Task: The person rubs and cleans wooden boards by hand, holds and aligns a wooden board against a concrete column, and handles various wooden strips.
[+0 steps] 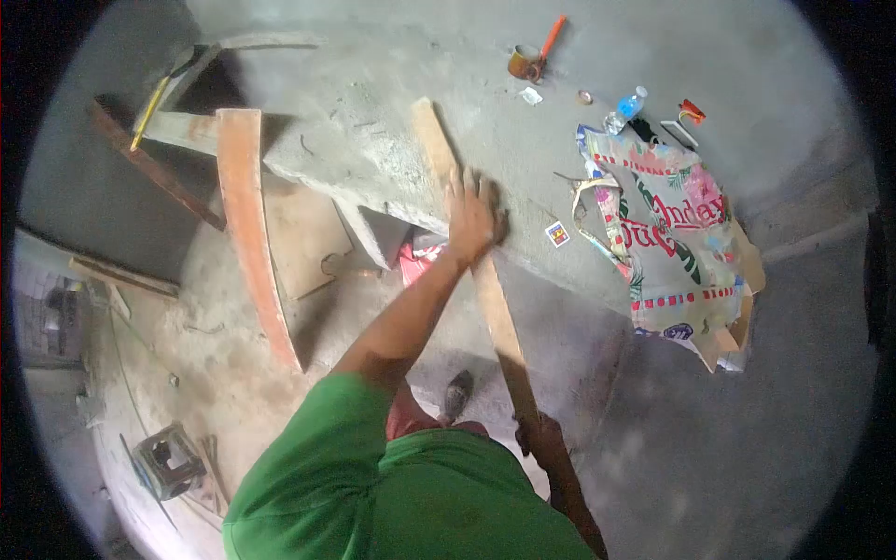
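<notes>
A long, narrow wooden board [499,317] slants from the concrete ledge down toward my body. Its upper end rests on the ledge. My left hand [473,217] lies across the board near the ledge's front edge, fingers stretched out over the wood. Down by my right side, my right hand [541,439] is closed around the board's lower end. Shadow hides part of those fingers. A small matchbox-like packet [556,233] lies on the ledge to the right of my left hand.
A printed sack [667,233] covers cardboard on the right. Behind it lie a plastic bottle [625,109] and an orange-handled tool [551,47] beside a cup [523,62]. A curved reddish board [250,233] leans at left, near a yellow-handled saw-like tool [151,112]. A stool-like object [170,462] sits lower left.
</notes>
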`<action>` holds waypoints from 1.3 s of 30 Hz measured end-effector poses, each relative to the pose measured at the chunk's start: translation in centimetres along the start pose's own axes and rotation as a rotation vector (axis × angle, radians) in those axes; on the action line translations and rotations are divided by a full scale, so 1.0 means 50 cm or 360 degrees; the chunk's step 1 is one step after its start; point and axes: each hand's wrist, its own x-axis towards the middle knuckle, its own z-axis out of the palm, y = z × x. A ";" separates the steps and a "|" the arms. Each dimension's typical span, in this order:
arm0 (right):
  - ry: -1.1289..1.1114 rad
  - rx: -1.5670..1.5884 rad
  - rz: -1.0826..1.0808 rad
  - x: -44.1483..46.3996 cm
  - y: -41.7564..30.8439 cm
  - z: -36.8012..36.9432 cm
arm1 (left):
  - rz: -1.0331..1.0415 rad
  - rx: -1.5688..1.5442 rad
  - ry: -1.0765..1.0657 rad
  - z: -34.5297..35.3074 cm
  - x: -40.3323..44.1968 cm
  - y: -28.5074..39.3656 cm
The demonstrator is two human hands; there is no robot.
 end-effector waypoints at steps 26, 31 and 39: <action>0.0444 -0.0972 -0.0157 0.065 -0.135 -0.014 | -0.0270 -0.0202 0.0300 0.016 0.008 -0.149; 0.0494 -0.0919 -0.0403 0.258 -0.200 -0.009 | -0.0252 0.0298 -0.0158 0.077 0.240 -0.295; -0.0805 0.0961 0.0064 0.142 -0.404 -0.064 | -0.1149 -0.2516 0.0191 -0.126 0.110 -0.147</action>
